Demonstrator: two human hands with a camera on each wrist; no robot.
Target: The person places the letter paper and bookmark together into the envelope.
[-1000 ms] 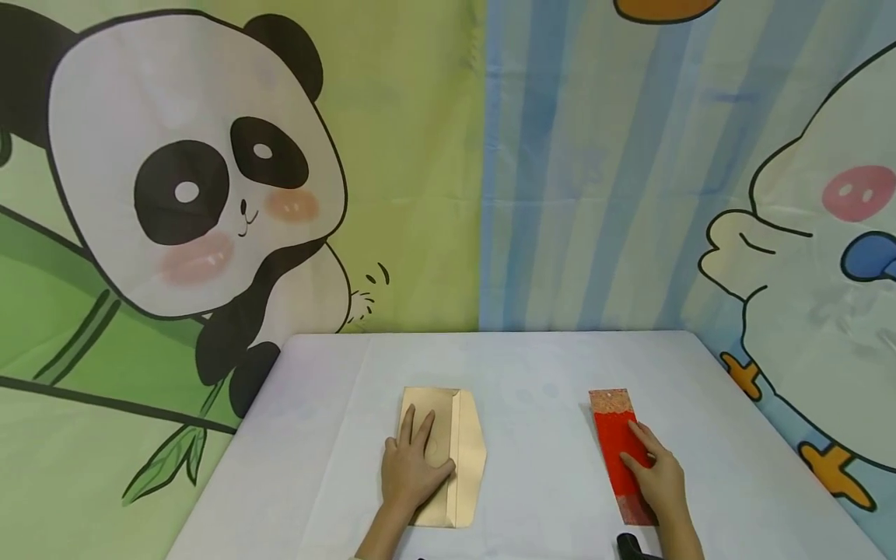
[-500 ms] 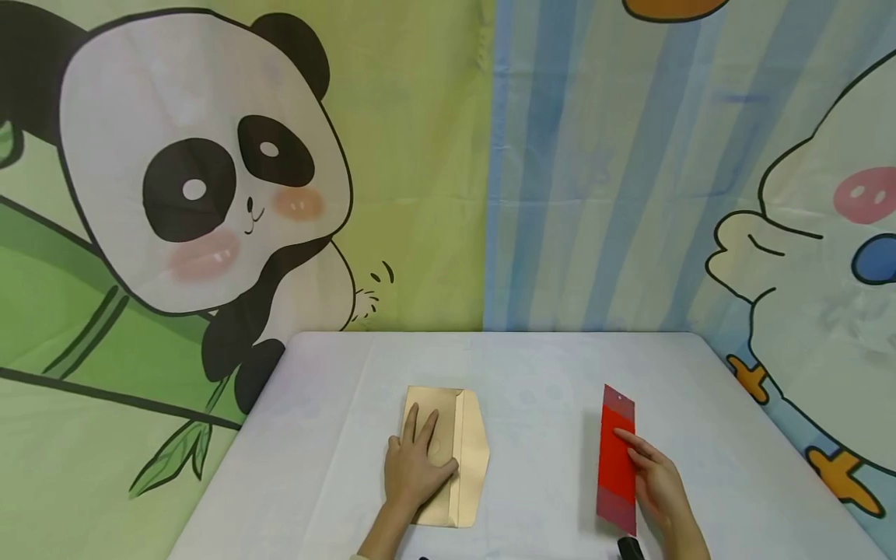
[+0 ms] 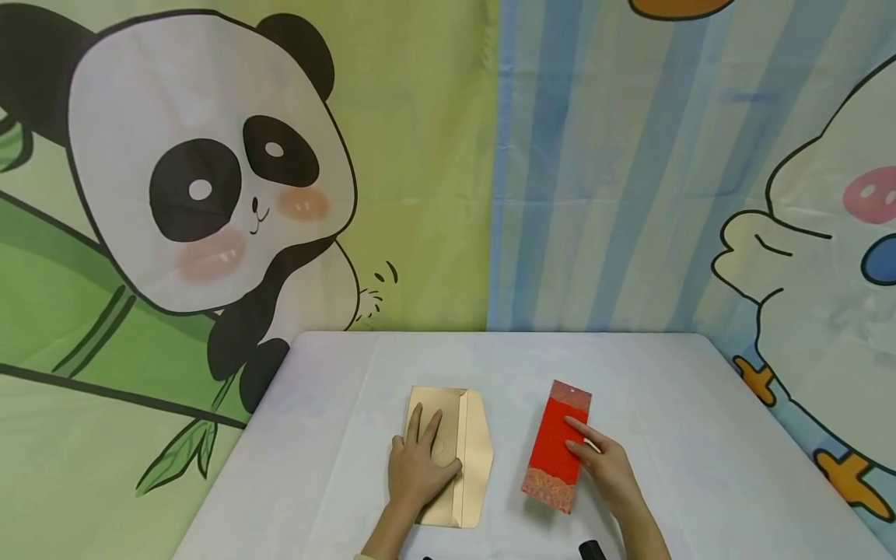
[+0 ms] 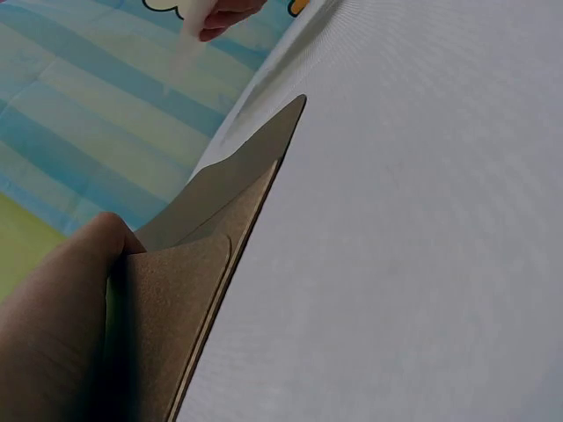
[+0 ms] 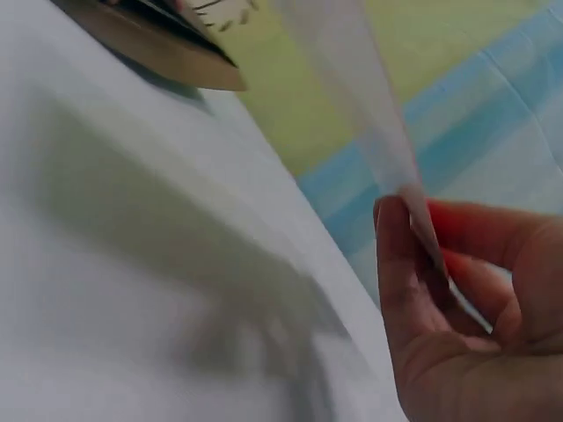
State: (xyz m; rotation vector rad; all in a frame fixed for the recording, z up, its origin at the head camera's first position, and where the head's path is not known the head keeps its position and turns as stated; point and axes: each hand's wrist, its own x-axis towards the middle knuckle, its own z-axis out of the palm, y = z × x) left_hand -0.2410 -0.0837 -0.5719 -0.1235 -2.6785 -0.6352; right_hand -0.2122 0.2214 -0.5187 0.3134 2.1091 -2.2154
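My left hand (image 3: 420, 470) rests spread on a tan paper envelope (image 3: 446, 505), its fingers straight and its thumb near the fold. The envelope's flap (image 3: 479, 459) is unfolded to the right. In the left wrist view the flap (image 4: 237, 163) rises past the thumb, a little off the table. My right hand (image 3: 609, 463) pinches the right edge of a long red card (image 3: 556, 439) with patterned ends and a tiny hole near its top. The card is held above the table, tilted, just right of the envelope. From the right wrist camera, its pale back (image 5: 352, 79) shows between thumb and fingers.
Both lie over a white-covered table (image 3: 336, 467). A black object (image 3: 591, 550) pokes in at the bottom edge, near the right forearm. Behind the table hangs a cartoon backdrop (image 3: 420, 194) with a panda.
My right hand has lifted the red card off the table and carried it left toward the envelope, tilting it over. The left hand has stayed on the envelope.
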